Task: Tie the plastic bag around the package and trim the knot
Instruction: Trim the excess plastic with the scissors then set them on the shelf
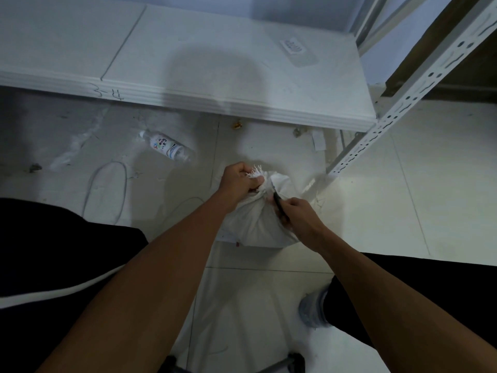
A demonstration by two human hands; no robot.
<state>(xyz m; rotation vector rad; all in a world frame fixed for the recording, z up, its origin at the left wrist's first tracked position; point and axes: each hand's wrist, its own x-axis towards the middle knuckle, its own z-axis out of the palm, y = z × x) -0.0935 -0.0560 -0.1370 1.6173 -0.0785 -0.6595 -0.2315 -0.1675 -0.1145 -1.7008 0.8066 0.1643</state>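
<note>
Pale floor tiles (pixel 376 184) fill the lower scene, with a low white shelf (pixel 215 84) running across the back and a perforated metal upright (pixel 390 117) at its corner. On the floor just in front of the shelf sits the white bag (pixel 255 224), drawn tight around the package inside it. The left hand (pixel 238 181) is closed in a fist around the gathered neck, pulling the frayed tail (pixel 256 173) up and away from the bundle. The right hand (pixel 298 216) is wrapped around a dark cutting tool (pixel 278 201), its tip pressed in at the base of the knot; whether it is a knife or scissors is too small to tell. The tying looks done and the trimming step seems to be in hand. The next move likely calls for keeping the tail taut while cutting just above the knot, clear of the left fingers and the bag wall. A stray bottle (pixel 166 146) lies well apart under the shelf.
</note>
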